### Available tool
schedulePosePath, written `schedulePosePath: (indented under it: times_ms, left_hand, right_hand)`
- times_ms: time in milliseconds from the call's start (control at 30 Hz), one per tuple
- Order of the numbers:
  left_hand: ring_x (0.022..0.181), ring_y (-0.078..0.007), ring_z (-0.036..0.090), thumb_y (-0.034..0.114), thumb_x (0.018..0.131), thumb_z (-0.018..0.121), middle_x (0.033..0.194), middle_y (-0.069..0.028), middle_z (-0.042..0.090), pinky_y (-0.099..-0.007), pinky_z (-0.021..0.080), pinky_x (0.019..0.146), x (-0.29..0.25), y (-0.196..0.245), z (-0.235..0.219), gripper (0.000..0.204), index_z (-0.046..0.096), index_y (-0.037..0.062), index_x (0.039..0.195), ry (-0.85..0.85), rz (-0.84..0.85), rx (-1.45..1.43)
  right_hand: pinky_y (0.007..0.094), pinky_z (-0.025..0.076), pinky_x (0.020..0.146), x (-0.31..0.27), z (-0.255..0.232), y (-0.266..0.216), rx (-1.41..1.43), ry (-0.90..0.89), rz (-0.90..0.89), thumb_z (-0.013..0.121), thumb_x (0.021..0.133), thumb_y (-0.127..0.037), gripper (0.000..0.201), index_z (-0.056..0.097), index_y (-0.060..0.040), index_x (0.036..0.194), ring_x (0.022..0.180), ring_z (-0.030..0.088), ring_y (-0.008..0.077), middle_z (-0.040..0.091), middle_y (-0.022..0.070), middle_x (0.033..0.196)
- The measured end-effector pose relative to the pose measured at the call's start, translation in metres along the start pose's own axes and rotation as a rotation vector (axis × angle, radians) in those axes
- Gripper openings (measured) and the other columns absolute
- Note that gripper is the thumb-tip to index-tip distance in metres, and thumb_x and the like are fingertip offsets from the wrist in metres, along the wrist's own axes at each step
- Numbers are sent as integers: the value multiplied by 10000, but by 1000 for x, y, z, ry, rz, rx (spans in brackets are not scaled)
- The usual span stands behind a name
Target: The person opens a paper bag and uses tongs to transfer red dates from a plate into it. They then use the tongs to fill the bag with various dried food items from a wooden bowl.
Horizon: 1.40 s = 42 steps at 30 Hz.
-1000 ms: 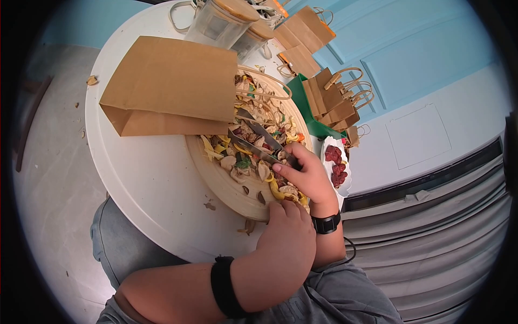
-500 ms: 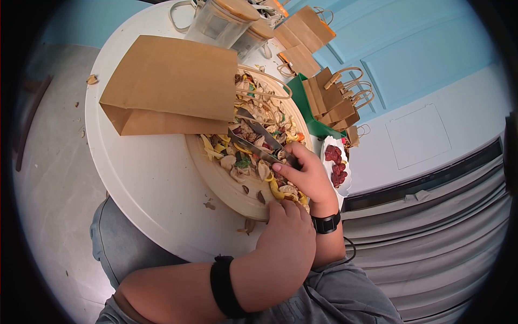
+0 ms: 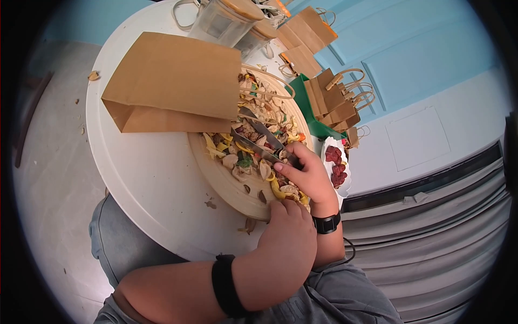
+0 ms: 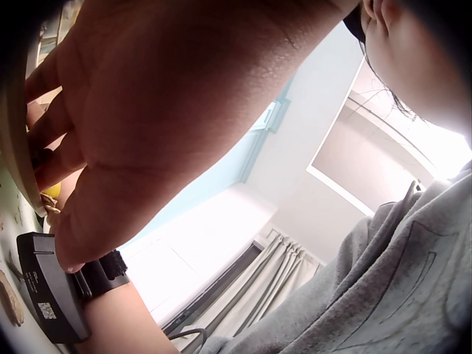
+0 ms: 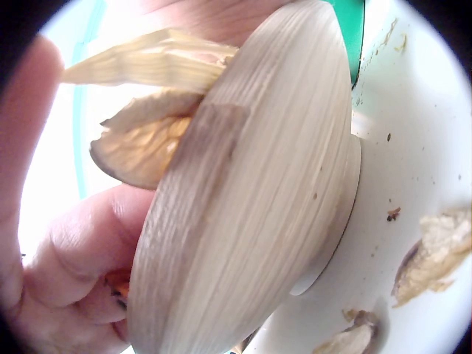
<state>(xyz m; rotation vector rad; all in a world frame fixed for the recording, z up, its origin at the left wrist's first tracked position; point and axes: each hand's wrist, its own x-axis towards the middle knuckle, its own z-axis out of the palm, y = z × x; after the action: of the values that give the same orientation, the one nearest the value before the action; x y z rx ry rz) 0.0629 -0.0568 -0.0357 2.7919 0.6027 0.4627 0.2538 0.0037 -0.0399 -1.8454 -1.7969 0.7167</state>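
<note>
My right hand (image 3: 308,174) holds metal tongs (image 3: 258,135) between thumb and fingers. The tongs' two arms stand apart over dried petals, peel and slices (image 3: 243,164) heaped on a round wood-grained tray (image 3: 216,186). My left hand (image 3: 288,229) lies at the tray's near rim, its fingers bent over the edge and its thumb outside. In the right wrist view these fingers pass behind the tray's rim (image 5: 273,162). A large brown paper bag (image 3: 172,81) lies on its side, with its mouth and handles over the tray near the tongs' tips.
Lidded clear jars (image 3: 221,24) stand at the back of the round white table (image 3: 156,183). Small paper bags (image 3: 326,100) sit in a green box (image 3: 305,102) at the right. Beside my right wrist is a white dish (image 3: 330,143) of dark red pieces (image 3: 337,167).
The head view has shifted very slightly, moving the table, bag and jars a little in it. Both hands and the tongs keep their places.
</note>
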Motion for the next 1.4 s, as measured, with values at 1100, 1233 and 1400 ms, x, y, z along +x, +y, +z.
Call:
schedulePosePath:
  times_ms: [1100,1233,1400]
  left_hand:
    - [1034,-265,563,206,885,549,1088,-145,625,-372,437,816,2,-1,1,432,608,-27,1244,-6,-2,9]
    - [1034,-268,567,205,887,546,1089,-148,624,-377,438,821,1,-1,1,430,609,-25,1245,-3,-2,21]
    - [1056,-282,573,201,894,538,1107,-156,624,-391,445,851,1,0,2,426,607,-26,1249,7,-5,27]
  right_hand:
    - [277,349,552,0,-1,0,-34,3,-19,805,828,-217,300,571,-40,890,617,416,99,463,-13,650]
    - [277,351,553,0,0,0,-28,2,-23,805,829,-211,297,567,-41,882,618,418,98,464,-14,650]
    - [276,352,557,0,-1,-1,-4,-7,-7,805,828,-208,294,568,-42,878,622,417,99,462,-13,652]
